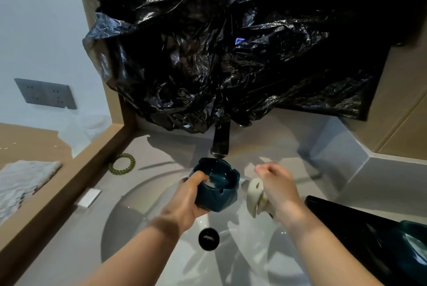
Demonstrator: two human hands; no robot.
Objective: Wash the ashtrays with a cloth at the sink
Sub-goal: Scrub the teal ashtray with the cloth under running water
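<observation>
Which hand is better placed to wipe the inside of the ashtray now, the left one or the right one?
Right. The right hand holds the cloth close beside the ashtray, while the left hand grips the ashtray over the sink and likely should just steady it.

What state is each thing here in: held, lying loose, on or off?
Left hand: grips the ashtray, thumb inside its rim.
Ashtray: upright over the sink, below the tap, something whitish inside.
Right hand: holds the cloth.
Cloth: bunched, clear of the ashtray.
Tap: no stream visible; cannot tell if running.
Drain stopper: open or shut unclear.
Hair tie: lying left of the sink.
Second ashtray: resting at right, partly cut off.
</observation>
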